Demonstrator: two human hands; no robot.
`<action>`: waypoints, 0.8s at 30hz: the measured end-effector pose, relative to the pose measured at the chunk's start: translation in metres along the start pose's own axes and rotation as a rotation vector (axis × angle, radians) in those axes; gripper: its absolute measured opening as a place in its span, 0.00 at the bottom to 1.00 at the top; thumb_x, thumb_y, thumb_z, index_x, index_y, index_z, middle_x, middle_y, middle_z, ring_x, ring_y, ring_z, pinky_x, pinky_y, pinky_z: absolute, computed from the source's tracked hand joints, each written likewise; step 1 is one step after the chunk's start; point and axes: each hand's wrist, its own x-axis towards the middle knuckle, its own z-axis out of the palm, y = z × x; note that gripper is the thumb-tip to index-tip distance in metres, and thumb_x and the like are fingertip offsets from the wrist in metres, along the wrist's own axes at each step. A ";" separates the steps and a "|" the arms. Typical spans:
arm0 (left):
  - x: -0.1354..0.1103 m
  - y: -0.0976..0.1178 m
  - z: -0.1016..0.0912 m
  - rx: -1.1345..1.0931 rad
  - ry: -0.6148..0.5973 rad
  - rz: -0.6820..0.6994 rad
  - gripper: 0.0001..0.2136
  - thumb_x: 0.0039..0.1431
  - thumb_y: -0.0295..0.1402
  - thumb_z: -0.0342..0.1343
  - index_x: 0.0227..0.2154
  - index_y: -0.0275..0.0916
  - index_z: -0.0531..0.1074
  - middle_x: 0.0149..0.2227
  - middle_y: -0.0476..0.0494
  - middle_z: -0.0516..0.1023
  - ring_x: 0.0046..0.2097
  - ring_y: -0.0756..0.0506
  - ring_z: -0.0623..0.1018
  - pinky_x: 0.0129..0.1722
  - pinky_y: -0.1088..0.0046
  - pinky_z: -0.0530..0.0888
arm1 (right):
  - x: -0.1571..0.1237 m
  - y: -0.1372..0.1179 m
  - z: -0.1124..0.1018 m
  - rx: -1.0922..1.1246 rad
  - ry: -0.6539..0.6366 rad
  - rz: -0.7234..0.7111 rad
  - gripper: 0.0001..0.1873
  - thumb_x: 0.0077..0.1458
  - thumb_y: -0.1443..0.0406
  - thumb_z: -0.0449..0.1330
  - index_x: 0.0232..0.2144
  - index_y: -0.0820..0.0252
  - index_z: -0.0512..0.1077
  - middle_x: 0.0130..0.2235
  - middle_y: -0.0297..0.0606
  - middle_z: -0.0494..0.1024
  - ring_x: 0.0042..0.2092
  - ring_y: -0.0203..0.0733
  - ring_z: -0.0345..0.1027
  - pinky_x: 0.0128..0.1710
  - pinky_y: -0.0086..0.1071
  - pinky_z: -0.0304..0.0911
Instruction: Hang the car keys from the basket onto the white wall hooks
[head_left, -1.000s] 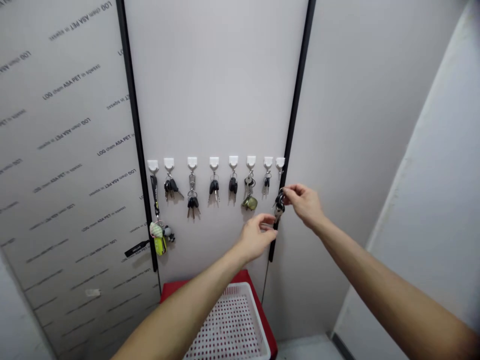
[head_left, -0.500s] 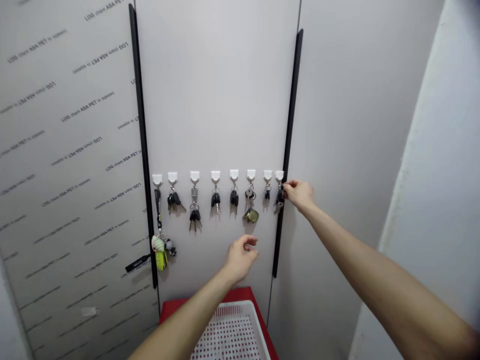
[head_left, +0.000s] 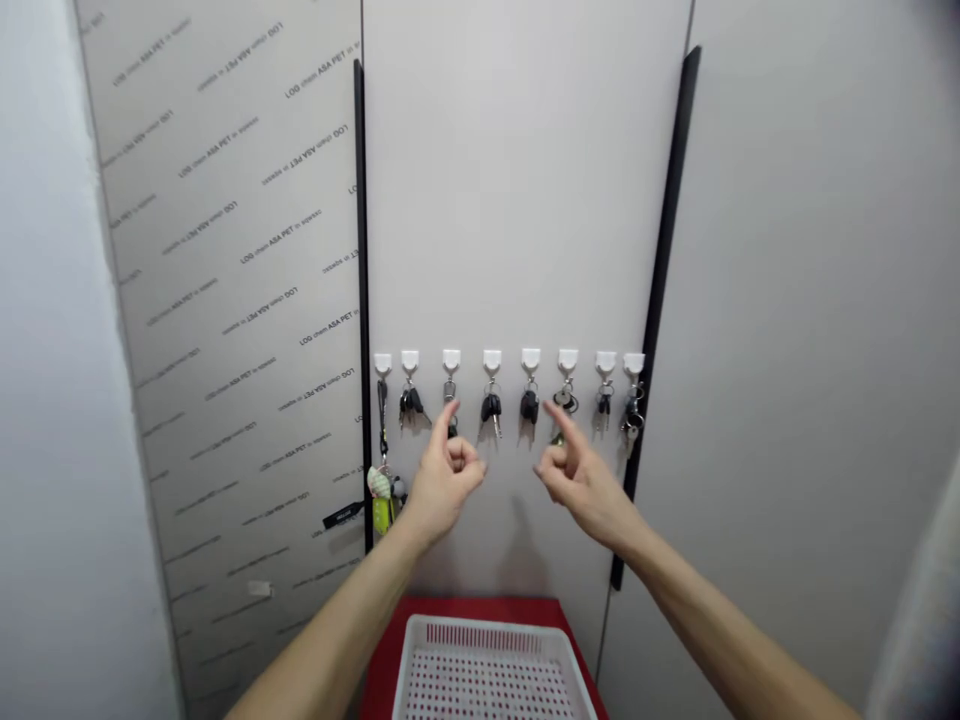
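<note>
Head view: on the third white plastic hook from the left hangs a key bunch with a silver metal clasp, partly behind the left hand's raised index finger. Sixth along, a ring of silver keys hangs partly behind the right hand's index finger; whether either fingertip touches keys cannot be told. Two black-headed key bunches, and, hang between the hands. Each grip is empty and loosely open, index finger extended, other fingers curled, forearms reaching up from below. Hooks line a smooth pale panel between two long black strips, and. Below, a white perforated plastic basket sits on a red surface. Leftward stands a panel printed with slanting lettering, beside a whitish wall.
</note>
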 end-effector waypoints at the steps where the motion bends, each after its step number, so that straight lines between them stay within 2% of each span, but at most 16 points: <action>1: 0.000 0.013 -0.001 -0.028 -0.018 0.038 0.33 0.40 0.23 0.48 0.50 0.43 0.40 0.18 0.58 0.57 0.20 0.57 0.58 0.22 0.82 0.57 | 0.001 -0.011 0.007 0.086 0.046 -0.055 0.34 0.43 0.70 0.47 0.51 0.51 0.35 0.17 0.24 0.53 0.18 0.28 0.47 0.17 0.24 0.49; 3: -0.001 0.031 -0.001 -0.063 -0.053 0.077 0.34 0.40 0.23 0.49 0.50 0.45 0.38 0.17 0.58 0.56 0.20 0.57 0.57 0.22 0.82 0.57 | 0.003 -0.027 0.017 0.216 0.081 -0.130 0.35 0.43 0.70 0.47 0.50 0.49 0.32 0.17 0.24 0.54 0.17 0.29 0.48 0.17 0.24 0.49; 5: -0.002 0.037 -0.001 -0.077 -0.080 0.077 0.35 0.40 0.23 0.49 0.50 0.45 0.37 0.17 0.58 0.56 0.20 0.57 0.57 0.21 0.81 0.57 | 0.006 -0.033 0.024 0.279 0.032 -0.149 0.36 0.43 0.70 0.47 0.50 0.48 0.33 0.17 0.24 0.55 0.17 0.29 0.48 0.16 0.25 0.49; 8: -0.002 0.034 0.000 -0.084 -0.099 0.065 0.35 0.40 0.23 0.49 0.50 0.45 0.37 0.18 0.57 0.57 0.21 0.57 0.58 0.21 0.81 0.57 | 0.007 -0.031 0.029 0.305 -0.022 -0.140 0.35 0.43 0.71 0.48 0.50 0.47 0.34 0.17 0.24 0.56 0.17 0.29 0.49 0.16 0.25 0.49; 18: 0.003 0.026 0.016 -0.102 -0.145 0.070 0.35 0.40 0.23 0.49 0.50 0.45 0.37 0.18 0.57 0.57 0.21 0.57 0.58 0.22 0.82 0.57 | 0.002 -0.031 0.020 0.216 0.006 -0.124 0.36 0.43 0.70 0.48 0.51 0.49 0.33 0.16 0.24 0.56 0.18 0.29 0.49 0.17 0.25 0.50; 20: 0.004 0.015 0.013 -0.060 -0.108 0.034 0.35 0.40 0.23 0.49 0.50 0.45 0.37 0.18 0.57 0.57 0.21 0.57 0.58 0.22 0.82 0.57 | 0.002 -0.018 0.012 0.121 0.105 -0.076 0.35 0.42 0.69 0.48 0.51 0.51 0.35 0.17 0.24 0.57 0.18 0.29 0.50 0.18 0.25 0.52; 21: 0.006 0.008 0.009 -0.032 -0.077 0.004 0.35 0.39 0.24 0.50 0.50 0.44 0.38 0.18 0.58 0.58 0.21 0.57 0.58 0.22 0.82 0.57 | 0.003 -0.009 0.004 0.054 0.195 -0.042 0.34 0.42 0.69 0.48 0.51 0.54 0.38 0.18 0.26 0.59 0.19 0.29 0.52 0.20 0.26 0.53; 24: 0.012 -0.014 -0.007 0.065 0.057 -0.104 0.32 0.38 0.26 0.51 0.48 0.39 0.45 0.20 0.56 0.61 0.21 0.57 0.60 0.22 0.82 0.59 | 0.010 0.025 -0.034 -0.214 0.578 0.086 0.29 0.40 0.66 0.50 0.48 0.61 0.49 0.28 0.34 0.66 0.27 0.33 0.59 0.28 0.29 0.56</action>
